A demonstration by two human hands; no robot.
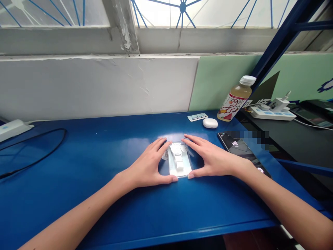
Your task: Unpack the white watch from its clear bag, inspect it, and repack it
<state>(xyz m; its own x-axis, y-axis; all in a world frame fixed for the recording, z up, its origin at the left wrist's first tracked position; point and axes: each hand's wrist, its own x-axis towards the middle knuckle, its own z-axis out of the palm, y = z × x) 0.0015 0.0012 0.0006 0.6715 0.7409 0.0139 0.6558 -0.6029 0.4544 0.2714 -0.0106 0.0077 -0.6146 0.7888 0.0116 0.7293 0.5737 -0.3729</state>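
Head view showed both hands lying on a blue table (78, 166), one on each side of a clear plastic packet (182, 171). Inside the packet sat a white watch (177, 152) on a white card, its strap running toward the person. The packet lay flat on the table, near the middle and a little to the right.

The left hand (148, 166) was spread, palm down, with its fingers stretched along the packet's left edge and its thumb tip touching the near left corner. The right hand (211, 160) mirrored it, with its fingers along the right edge and its thumb tip at the near right corner. Neither hand was closed around the packet.

A dark phone (238, 147) lay just beside the right wrist. Farther back stood a drink bottle (235, 100), with a small white case (210, 123) and a paper label (197, 117) near it. A black cable (36, 156) curved across the table's left side.
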